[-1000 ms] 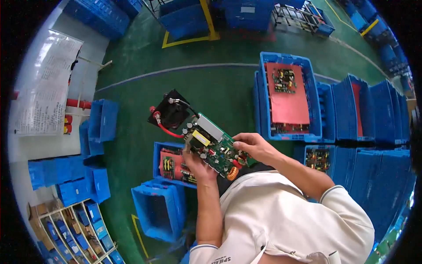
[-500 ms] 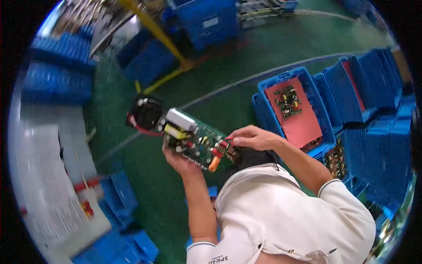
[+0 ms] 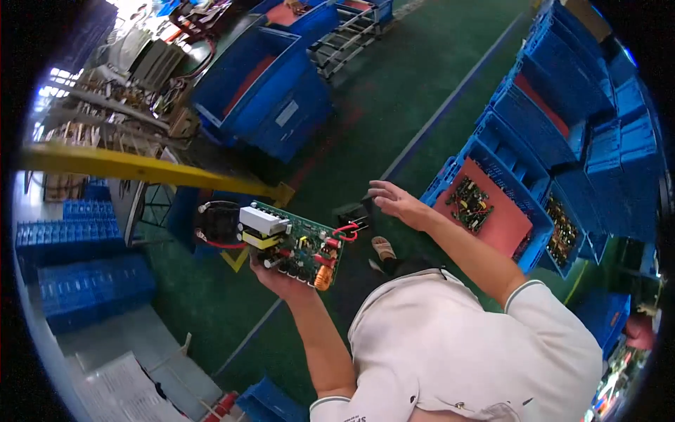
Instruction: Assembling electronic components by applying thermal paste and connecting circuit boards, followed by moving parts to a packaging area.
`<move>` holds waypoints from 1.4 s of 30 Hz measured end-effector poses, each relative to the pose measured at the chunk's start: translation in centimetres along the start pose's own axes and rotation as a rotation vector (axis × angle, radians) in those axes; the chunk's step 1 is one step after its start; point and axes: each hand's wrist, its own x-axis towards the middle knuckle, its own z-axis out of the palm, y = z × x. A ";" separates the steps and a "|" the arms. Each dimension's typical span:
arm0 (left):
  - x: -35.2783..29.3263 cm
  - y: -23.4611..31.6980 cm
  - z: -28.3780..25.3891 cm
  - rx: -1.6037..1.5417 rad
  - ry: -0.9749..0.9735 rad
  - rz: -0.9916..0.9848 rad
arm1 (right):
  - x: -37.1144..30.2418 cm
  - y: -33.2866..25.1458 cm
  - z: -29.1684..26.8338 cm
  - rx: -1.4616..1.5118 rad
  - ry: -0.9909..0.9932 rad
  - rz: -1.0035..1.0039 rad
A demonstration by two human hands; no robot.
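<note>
Head view: I see a populated circuit board (image 3: 299, 243) just off centre toward eight o'clock, components facing me. The left hand (image 3: 275, 280) grasps its near edge from below, its fingers mostly hidden. A black fan-like housing (image 3: 219, 224) sits at the board's nine o'clock end, and red wires (image 3: 346, 229) loop from the opposite end. At three o'clock the right hand (image 3: 398, 205) is empty, fingers loosely extended, apart from the board. Farther that way, a blue crate (image 3: 539, 247) holds another circuit board (image 3: 470, 204) on a pink sheet (image 3: 508, 235). I judge this a one-handed carrying step; next calls for steady support of the wired end.
</note>
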 end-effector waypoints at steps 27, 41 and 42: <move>31.4 -14.6 30.8 0.220 -0.303 -0.362 | 14.3 -20.8 -12.9 0.121 0.891 -0.266; 37.0 -32.2 49.7 0.062 -0.396 -0.584 | 18.4 -30.1 -33.4 0.107 1.056 -0.160; 37.5 -33.3 51.6 0.036 -0.403 -0.627 | 19.3 -30.8 -35.0 0.140 1.047 -0.149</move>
